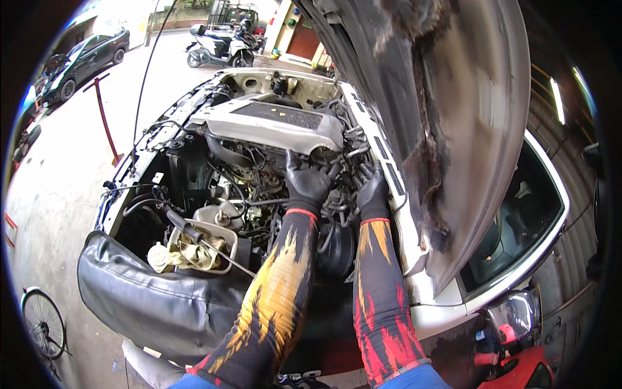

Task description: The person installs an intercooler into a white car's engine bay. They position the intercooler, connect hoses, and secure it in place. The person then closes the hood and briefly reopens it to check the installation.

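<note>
Both my hands, in black gloves, reach into the engine bay of a white vehicle. My left hand (307, 184) is at the near edge of the silver intercooler (278, 126), which has a dark finned top. Its thumb stands up apart from the fingers, and its fingertips point right toward the hoses. My right hand (372, 192) is among black hoses (354, 153) beside the white cowl panel (382, 152). Its fingers curl in there, and what they hold, if anything, is hidden. Below my hands sits a round black brake booster (336, 249).
The raised hood (453, 117) hangs close on the right. A black fender cover (155, 298) drapes the near edge. A rag (197, 251) and a long-shafted tool (184, 225) lie by a white reservoir (217, 216). A thin prop rod (144, 91) rises at left.
</note>
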Available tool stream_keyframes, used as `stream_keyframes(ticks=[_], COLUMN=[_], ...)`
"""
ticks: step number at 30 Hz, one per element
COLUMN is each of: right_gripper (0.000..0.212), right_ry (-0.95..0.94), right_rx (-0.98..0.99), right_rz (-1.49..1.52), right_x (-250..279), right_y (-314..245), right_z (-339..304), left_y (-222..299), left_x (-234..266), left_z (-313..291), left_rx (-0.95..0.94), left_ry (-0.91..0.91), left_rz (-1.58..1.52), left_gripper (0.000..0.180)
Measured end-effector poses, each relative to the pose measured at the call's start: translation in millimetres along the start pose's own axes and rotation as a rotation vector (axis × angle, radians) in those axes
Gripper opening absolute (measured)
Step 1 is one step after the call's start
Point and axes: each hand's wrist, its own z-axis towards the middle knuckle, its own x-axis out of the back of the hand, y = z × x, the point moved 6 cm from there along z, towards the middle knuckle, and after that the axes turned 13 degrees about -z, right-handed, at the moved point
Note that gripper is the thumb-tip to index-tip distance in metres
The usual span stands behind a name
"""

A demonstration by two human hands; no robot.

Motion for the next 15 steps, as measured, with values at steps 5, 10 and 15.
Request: stream_keyframes(ticks=[5, 10, 15], right_gripper=[0.038, 0.033, 0.051], right_ry=[0.13, -0.027, -0.266], right_rx=[0.033, -0.116, 0.113], right_rz=[-0.081, -0.487, -0.929], right_x=[-21.4, 5.5, -5.8], right_y=[22.0, -26.7, -87.2], right_z=[25.6, 1.0, -46.8], left_y=[7.0, 6.3, 5.0], left_x=[14.2, 11.8, 11.7], left_z=[-2.3, -1.7, -3.7], left_rx=[-0.044, -0.009, -0.035], left_ry=[0.144, 0.113, 0.179], left_rz=[0.061, 0.046, 0.059], left_gripper=[0.08, 0.077, 0.071])
